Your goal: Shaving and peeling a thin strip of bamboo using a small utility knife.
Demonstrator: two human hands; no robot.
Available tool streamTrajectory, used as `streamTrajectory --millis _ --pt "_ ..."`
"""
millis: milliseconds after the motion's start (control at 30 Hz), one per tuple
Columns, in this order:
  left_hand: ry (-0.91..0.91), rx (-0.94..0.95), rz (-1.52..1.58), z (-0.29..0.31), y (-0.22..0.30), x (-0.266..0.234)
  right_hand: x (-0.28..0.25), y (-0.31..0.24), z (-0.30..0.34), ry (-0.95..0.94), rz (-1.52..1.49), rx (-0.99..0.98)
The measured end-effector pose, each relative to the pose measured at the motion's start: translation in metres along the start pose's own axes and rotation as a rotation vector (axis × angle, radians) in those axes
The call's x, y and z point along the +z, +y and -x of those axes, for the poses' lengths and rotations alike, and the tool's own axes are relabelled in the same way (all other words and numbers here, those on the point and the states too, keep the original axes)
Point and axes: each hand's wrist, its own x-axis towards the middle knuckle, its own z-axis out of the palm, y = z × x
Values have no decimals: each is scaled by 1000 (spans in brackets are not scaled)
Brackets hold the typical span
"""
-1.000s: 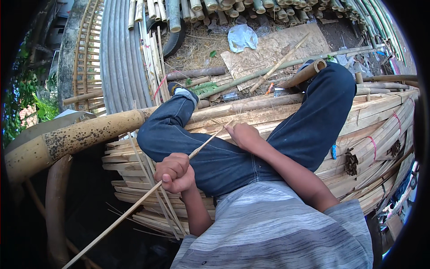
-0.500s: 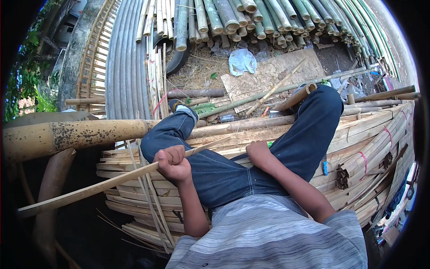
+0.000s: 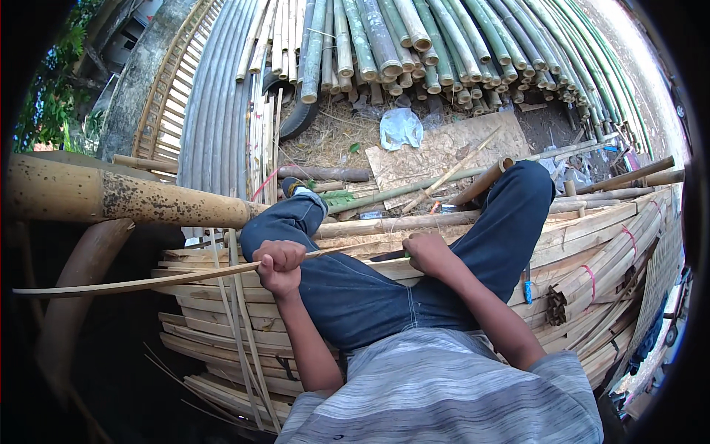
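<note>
My left hand [image 3: 279, 266] is closed around a long, thin bamboo strip [image 3: 155, 282] above my left thigh. One end of the strip sticks far out to the left, bending slightly, while the short end points right across my lap. Over my right thigh, my right hand [image 3: 429, 254] grips a knife [image 3: 389, 256]. Its dark blade points left toward the strip's short end, and a bit of green shows at the handle; the fingers hide the rest. A gap separates the two hands.
I sit on stacked split bamboo slats [image 3: 222, 314]. A thick bamboo pole [image 3: 170, 203] crosses at left. Ahead lie a cardboard sheet [image 3: 451, 144], a plastic bag [image 3: 401, 128], a tyre [image 3: 299, 118] and a big pile of green bamboo poles [image 3: 444, 52]. A corrugated sheet [image 3: 214, 111] stands left.
The bamboo strip's long left end has swung up, so it lies nearer level. My right hand has turned and the knife blade now shows. The whole view has shifted slightly.
</note>
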Motion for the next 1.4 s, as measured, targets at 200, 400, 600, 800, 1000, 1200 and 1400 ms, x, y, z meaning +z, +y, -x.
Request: streamTrajectory --millis 200,400,600,800,1000,1200,1400 --pt "67 114 -55 7 19 9 -51 19 -5 -37 -144 121" --pt "540 531 -45 1 76 33 -54 22 -6 -44 -73 149" --pt "491 529 -59 -2 74 37 -59 15 -16 -48 -169 126" --pt "519 504 -105 -10 68 54 -54 21 -18 -15 -246 155" --pt "494 480 -179 -25 64 67 -39 30 -18 8 -294 179" --pt "434 459 -236 -33 66 73 -42 32 -18 87 -387 196" --pt "365 442 -204 -39 71 85 -35 34 -21 78 -482 258"
